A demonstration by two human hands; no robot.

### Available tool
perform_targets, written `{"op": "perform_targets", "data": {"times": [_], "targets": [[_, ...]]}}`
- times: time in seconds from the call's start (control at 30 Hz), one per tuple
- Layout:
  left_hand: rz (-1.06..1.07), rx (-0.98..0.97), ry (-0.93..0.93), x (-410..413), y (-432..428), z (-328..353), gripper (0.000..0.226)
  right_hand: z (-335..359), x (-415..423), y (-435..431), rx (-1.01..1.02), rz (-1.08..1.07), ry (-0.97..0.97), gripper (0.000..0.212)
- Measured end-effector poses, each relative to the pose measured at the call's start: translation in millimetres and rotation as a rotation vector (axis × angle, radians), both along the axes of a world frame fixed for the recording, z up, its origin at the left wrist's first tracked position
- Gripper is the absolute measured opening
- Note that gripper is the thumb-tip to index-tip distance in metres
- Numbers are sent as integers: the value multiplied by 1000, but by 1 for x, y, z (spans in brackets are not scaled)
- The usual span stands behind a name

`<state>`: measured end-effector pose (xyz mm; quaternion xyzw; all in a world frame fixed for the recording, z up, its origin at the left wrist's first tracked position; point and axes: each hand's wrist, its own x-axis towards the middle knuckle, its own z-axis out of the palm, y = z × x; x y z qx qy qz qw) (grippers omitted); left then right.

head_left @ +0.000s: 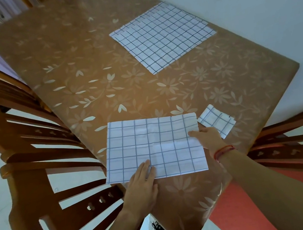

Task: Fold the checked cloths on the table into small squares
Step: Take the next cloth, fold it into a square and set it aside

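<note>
The white, blue-checked rectangular cloth lies half-folded at the near edge of the brown floral table. The left hand, fingers straight, presses it down as an anchor. The right hand pinches its right edge, probably ready for the next fold.

Layout of the surface, seen from its near end. A half-folded cloth lies flat at the near edge, its long side running left to right. Just beside its far right corner lies a small folded square. Well behind both, toward the far right edge, lies a stack of spread cloths. The left hand rests flat on the near edge of the half-folded cloth; the right hand holds its right edge, between it and the small folded square. One chair stands at the left side, another chair at the right.
</note>
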<state>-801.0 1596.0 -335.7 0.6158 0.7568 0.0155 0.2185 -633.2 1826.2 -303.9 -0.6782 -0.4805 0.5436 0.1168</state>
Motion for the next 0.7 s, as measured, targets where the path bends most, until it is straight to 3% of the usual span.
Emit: {"op": "perform_targets", "data": {"times": [0.2,0.33,0.4,0.5,0.7], "targets": [[37,95,-46,0,3,5,57,8,-4,-1,103,13,73,6],[19,149,-23,-2,16,7,67,18,-2,-9,129,-213,122,28],[9,161,-29,-2,25,7,73,21,0,-15,96,-343,185,31],[-6,148,-37,-1,35,9,79,27,0,-27,10,-461,297,15],[10,194,-24,-2,43,15,69,39,0,-61,-258,-454,471,16]]}}
